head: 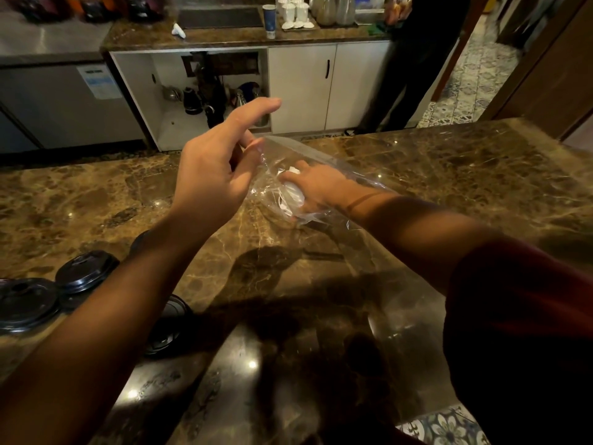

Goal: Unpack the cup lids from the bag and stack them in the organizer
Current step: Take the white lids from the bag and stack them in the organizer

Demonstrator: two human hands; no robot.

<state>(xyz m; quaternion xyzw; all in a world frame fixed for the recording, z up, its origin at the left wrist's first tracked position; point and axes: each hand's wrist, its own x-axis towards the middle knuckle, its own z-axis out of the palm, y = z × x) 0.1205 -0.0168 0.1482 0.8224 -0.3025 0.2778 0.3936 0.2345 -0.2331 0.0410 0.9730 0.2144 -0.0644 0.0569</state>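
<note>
Both hands work a crinkled clear bag [324, 175]: left [211, 175] pinching its mouth, right [316, 191] inside gripping white lids [292, 195].

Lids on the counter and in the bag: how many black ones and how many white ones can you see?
Black lids on the marble counter, lower left: 4 showing, two partly hidden by the left arm.
White lids in the clear bag: at least 1, gripped by the right hand; any others cannot be told apart.
Total: at least 5.
</note>
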